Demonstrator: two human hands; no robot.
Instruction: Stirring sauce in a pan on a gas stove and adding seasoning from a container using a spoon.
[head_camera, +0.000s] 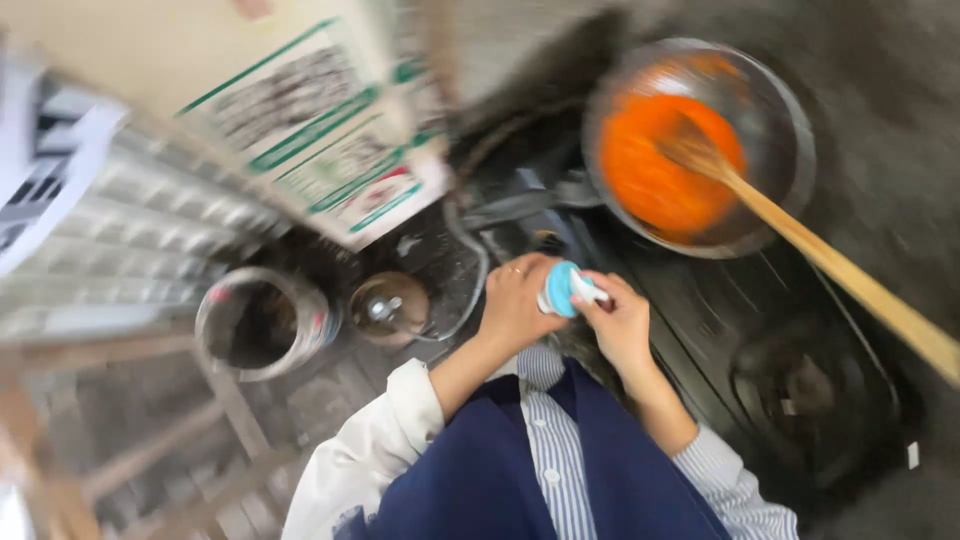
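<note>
Both my hands meet in the middle of the view, over the edge of a dark stove. My left hand (512, 302), with a ring on one finger, and my right hand (618, 322) hold a small white container with a light blue cap (565, 288) between them. My right fingers pinch its white end and my left hand closes on the cap side. Whether the cap is on or off, I cannot tell through the blur.
A round pan (780, 100) of orange sauce sits at the upper right, with a long wooden spoon (830, 262) resting in it. An unlit burner (800, 385) lies at the lower right. A round tin (262, 322), a small round lid (388, 305) and a printed cardboard box (330, 140) stand at the left.
</note>
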